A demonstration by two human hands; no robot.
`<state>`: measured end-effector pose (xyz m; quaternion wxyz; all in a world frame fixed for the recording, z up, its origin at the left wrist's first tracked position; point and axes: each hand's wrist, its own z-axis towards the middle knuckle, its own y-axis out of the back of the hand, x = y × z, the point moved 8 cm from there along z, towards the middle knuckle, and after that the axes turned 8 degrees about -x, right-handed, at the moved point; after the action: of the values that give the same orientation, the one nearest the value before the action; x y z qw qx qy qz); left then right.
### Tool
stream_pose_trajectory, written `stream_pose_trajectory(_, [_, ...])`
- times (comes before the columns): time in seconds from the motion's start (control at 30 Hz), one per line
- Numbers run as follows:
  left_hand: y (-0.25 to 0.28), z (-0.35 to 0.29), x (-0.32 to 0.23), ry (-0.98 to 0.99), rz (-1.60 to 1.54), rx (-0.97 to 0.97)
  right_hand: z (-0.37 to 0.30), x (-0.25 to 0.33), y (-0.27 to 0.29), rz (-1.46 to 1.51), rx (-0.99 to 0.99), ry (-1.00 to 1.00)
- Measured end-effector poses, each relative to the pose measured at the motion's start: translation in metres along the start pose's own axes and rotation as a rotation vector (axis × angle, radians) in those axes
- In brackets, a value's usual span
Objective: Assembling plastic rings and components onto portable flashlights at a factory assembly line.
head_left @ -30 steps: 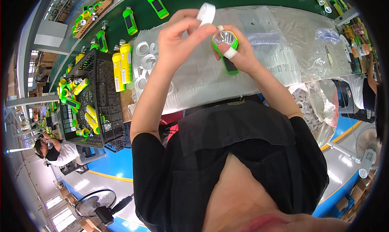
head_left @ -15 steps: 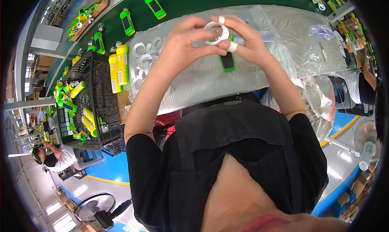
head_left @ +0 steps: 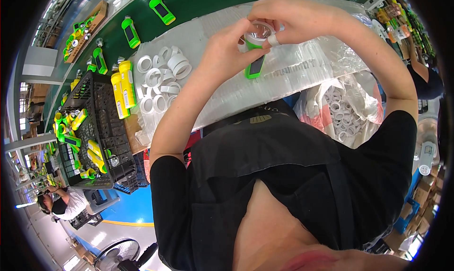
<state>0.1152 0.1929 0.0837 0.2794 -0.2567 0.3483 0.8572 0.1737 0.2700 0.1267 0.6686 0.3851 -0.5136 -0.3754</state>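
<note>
Up at twelve o'clock, both hands meet over the clear plastic sheet [head_left: 302,67]: the left hand [head_left: 224,48] closes around the green flashlight [head_left: 254,65], steadying its body upright, while the right hand [head_left: 288,18] pinches the white ring [head_left: 257,34] at its head with curled fingertips. Loose white rings [head_left: 161,77] lie at ten o'clock, within reach; the black crate [head_left: 92,129] of flashlights sits at nine.

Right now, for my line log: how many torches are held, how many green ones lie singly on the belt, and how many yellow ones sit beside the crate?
Held green torch: 1
Green torches on belt: 3
Yellow torches by crate: 2
Total: 6
</note>
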Motion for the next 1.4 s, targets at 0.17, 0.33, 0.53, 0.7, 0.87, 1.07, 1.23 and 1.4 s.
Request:
stream_pose_trajectory(0.17, [-0.003, 0.003, 0.005, 0.031, 0.079, 0.017, 0.002, -0.022, 0.005, -0.258, -0.058, -0.407])
stream_pose_trajectory(0.33, [-0.003, 0.004, 0.009, 0.043, 0.016, -0.01, 0.005, -0.029, 0.008, -0.272, 0.031, -0.417])
stream_pose_trajectory(0.53, [-0.009, 0.002, -0.002, -0.028, 0.071, 0.014, -0.008, -0.027, -0.004, -0.403, -0.039, -0.503])
stream_pose_trajectory(0.7, [-0.006, 0.006, 0.004, 0.005, 0.002, -0.015, -0.007, -0.024, 0.0, -0.092, 0.109, -0.282])
stream_pose_trajectory(0.87, [-0.008, 0.003, 0.004, -0.033, 0.05, -0.014, -0.007, -0.027, 0.003, -0.333, -0.078, -0.488])
stream_pose_trajectory(1.07, [-0.008, 0.003, 0.001, -0.012, 0.032, -0.002, -0.012, -0.029, -0.004, -0.314, -0.208, -0.32])
stream_pose_trajectory(1.23, [-0.008, 0.002, 0.004, -0.03, 0.045, -0.009, -0.011, -0.018, 0.01, 0.004, -0.031, -0.374])
stream_pose_trajectory(1.4, [-0.011, 0.002, 0.002, -0.05, 0.012, 0.019, -0.016, -0.027, -0.007, -0.243, -0.179, -0.332])
